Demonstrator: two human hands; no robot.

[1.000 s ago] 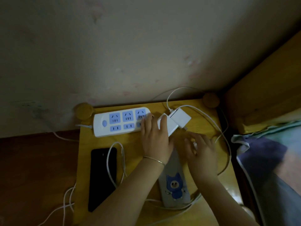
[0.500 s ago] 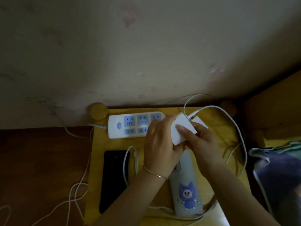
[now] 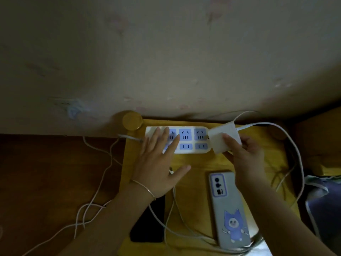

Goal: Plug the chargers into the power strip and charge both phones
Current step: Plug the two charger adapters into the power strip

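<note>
A white power strip [image 3: 186, 140] with blue sockets lies at the back of a small yellow table [image 3: 201, 161], against the wall. My left hand [image 3: 159, 161] lies flat with fingers spread on the strip's left end. My right hand [image 3: 243, 154] grips a white charger block [image 3: 221, 137] held at the strip's right end, beside the rightmost socket. A second white block sits just behind it. A grey phone [image 3: 229, 209] with a blue cartoon cat lies back up on the table's right. A black phone [image 3: 149, 222] lies partly under my left wrist.
White cables [image 3: 173, 226] run between the phones and loop off the table's right side [image 3: 299, 163]. The strip's cord trails left over a dark brown floor [image 3: 55, 182]. A wooden bed frame [image 3: 321, 141] and bedding stand at the right. The wall rises directly behind.
My left hand has let go of the charger and moved left onto the strip. My right hand now holds the charger alone, carried to the strip's right end.
</note>
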